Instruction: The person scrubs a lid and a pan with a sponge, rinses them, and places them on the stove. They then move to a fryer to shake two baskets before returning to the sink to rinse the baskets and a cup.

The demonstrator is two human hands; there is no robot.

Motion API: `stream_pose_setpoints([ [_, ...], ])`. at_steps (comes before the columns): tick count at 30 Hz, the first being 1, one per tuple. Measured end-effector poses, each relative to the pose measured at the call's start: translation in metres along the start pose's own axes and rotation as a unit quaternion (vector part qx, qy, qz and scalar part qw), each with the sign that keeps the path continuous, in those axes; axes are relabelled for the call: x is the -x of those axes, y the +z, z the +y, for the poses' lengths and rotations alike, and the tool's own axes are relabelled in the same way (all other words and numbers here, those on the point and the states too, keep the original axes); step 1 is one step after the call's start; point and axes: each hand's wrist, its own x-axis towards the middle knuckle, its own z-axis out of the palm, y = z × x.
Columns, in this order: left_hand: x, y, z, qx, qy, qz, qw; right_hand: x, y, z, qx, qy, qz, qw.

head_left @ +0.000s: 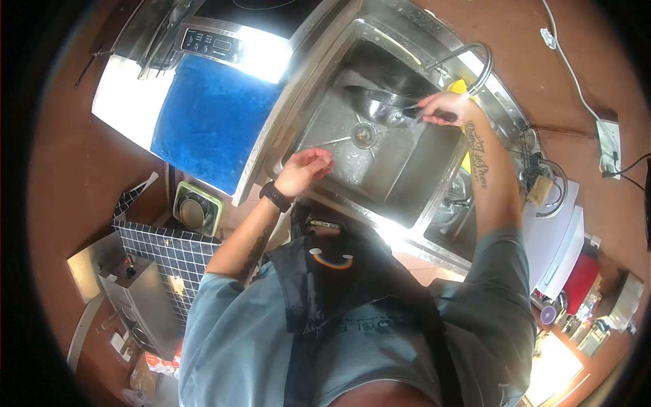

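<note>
A dark pan (384, 108) sits tilted in the upper part of the steel sink (325, 129), its black handle pointing right. My right hand (444, 108) is closed around that handle, beneath the curved faucet. Over the sink's left edge hovers my left hand (305, 169), fingers loosely bent and apart, with nothing in it. The drain (363, 136) shows below the pan, and drops of water lie on the sink floor. A yellow cloth (458, 87) lies behind my right hand, partly hidden by it.
The faucet (487, 64) arches over the sink's right side. At the left are a blue mat (213, 119) and a stove control panel (211, 46). A sponge (540, 190) rests at the right, near a small basin (451, 220). A bin (196, 209) stands lower left.
</note>
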Motion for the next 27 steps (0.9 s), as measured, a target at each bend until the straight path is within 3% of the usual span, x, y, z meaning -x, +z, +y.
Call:
stream_pose_setpoints([
  [7,0.012,-0.008,0.005,0.002,-0.017,0.024,1.0,-0.023,0.003,0.002,0.062,0.004,-0.012,0.998],
  [13,0.021,-0.024,-0.017,0.014,-0.005,0.026,1.0,-0.058,0.01,-0.01,0.291,0.016,-0.018,0.956],
  [15,0.028,-0.024,-0.01,0.037,-0.006,0.034,0.999,-0.039,0.042,-0.033,0.526,0.075,0.09,0.842],
  [17,0.035,-0.028,-0.009,0.059,-0.009,0.044,0.997,-0.022,0.065,-0.04,0.515,0.095,0.138,0.841],
  [20,0.038,-0.037,-0.005,0.049,0.02,0.043,0.998,-0.072,0.054,0.003,0.651,0.033,0.191,0.734],
  [23,0.043,-0.046,-0.002,0.053,0.026,0.051,0.997,-0.045,0.063,0.023,0.655,-0.003,0.176,0.735],
  [24,0.041,-0.052,-0.003,0.049,0.026,0.049,0.997,-0.04,0.058,0.042,0.592,-0.032,0.196,0.781],
  [27,0.044,-0.061,-0.003,0.044,0.02,0.04,0.998,0.005,0.065,0.084,0.493,-0.042,0.214,0.842],
])
